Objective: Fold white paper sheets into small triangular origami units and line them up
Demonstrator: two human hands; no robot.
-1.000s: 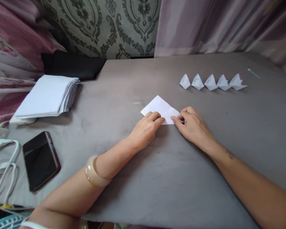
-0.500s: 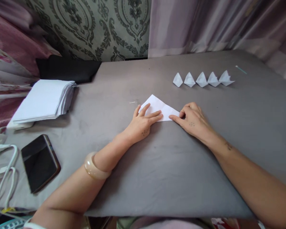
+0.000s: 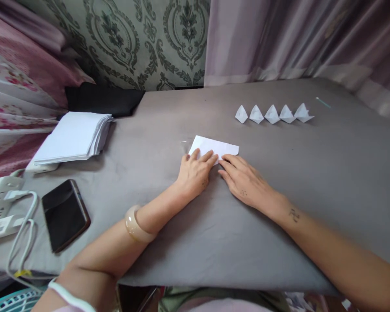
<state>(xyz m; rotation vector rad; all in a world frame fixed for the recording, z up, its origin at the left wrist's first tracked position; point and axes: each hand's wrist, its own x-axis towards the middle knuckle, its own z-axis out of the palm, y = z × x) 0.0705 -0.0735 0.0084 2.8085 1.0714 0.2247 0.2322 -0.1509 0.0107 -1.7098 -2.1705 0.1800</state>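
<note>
A folded sheet of white paper (image 3: pixel 216 145) lies flat on the grey cloth in front of me. My left hand (image 3: pixel 195 171) rests palm down with its fingers spread on the paper's near left part. Close beside it, my right hand (image 3: pixel 238 171) presses stretched fingertips along the near right edge; the fingers hide part of that edge. Neither hand grips the paper. Beyond, to the right, several small folded paper boats (image 3: pixel 272 114) stand in a row.
On the left lie a stack of white paper (image 3: pixel 71 136), a black phone (image 3: pixel 65 214), and a power strip (image 3: pixel 0 197) with white cables. A black cloth item (image 3: pixel 104 99) lies behind the stack. A thin cotton swab (image 3: pixel 323 102) is at the far right, and curtains (image 3: pixel 247 39) hang behind.
The paper has gone from a pointed shape to one with a long straight far edge. My right hand has moved left, from pinching the right corner to lying with fingers stretched near my left hand.
</note>
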